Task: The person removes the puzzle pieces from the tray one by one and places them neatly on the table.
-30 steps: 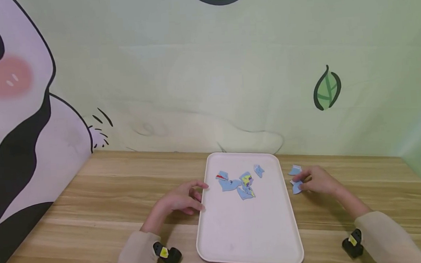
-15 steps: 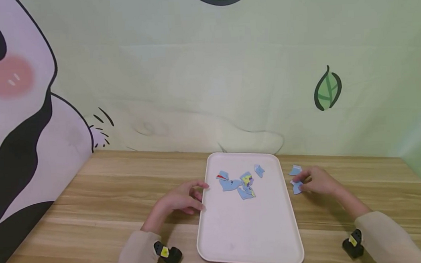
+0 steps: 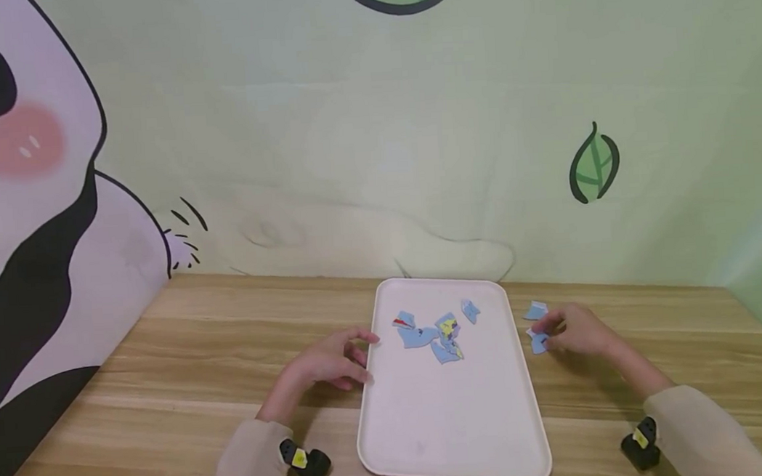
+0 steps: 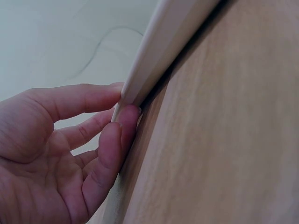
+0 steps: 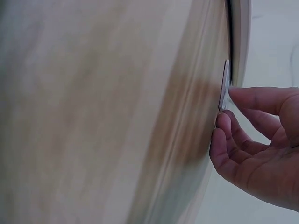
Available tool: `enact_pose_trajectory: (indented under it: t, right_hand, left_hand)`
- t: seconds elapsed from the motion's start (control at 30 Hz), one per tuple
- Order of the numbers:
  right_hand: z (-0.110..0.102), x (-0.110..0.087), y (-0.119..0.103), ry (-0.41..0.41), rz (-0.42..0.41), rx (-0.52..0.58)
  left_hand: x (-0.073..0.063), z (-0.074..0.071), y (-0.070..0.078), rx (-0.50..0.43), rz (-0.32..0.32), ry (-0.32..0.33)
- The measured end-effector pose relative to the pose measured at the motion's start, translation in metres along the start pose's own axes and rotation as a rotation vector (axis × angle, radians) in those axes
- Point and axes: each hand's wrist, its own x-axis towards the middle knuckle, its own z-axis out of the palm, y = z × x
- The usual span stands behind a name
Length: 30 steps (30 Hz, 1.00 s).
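A white tray [image 3: 448, 423] lies on the wooden table. Several light-blue puzzle pieces [image 3: 418, 337] with curved edges lie in its far half, some marked yellow or red. My left hand [image 3: 329, 357] is at the tray's left side, relaxed fingertips [image 4: 114, 95] touching the rim, thumb and forefinger spaced along it. To the right of the tray, my right hand [image 3: 576, 329] pinches a blue puzzle piece [image 3: 538, 342] between thumb and fingers, low over the table. From the right wrist, that puzzle piece [image 5: 224, 86] shows edge-on, thin and grey.
Another blue piece [image 3: 536, 309] lies just beyond the right hand. One small piece [image 3: 470, 310] sits apart near the tray's far right corner. A wall [image 3: 323, 147] with panda and leaf drawings rises behind the table [image 3: 230, 334]. Each wrist carries a black camera [image 3: 313, 466].
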Motion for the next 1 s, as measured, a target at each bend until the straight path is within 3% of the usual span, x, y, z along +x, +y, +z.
enact_pose_trajectory:
  t: [0.33, 0.5, 1.0]
  right_hand:
    - [-0.009, -0.006, 0.007, -0.03, 0.048, 0.139]
    - [-0.014, -0.006, -0.006, -0.027, 0.036, 0.207]
    - [-0.006, 0.006, -0.049, -0.042, 0.028, 0.187]
  left_hand:
    - [-0.003, 0.001, 0.002, -0.021, 0.017, -0.018]
    - [-0.003, 0.0, 0.001, -0.018, 0.02, -0.018]
    - [0.0, -0.002, -0.002, -0.019, 0.031, -0.031]
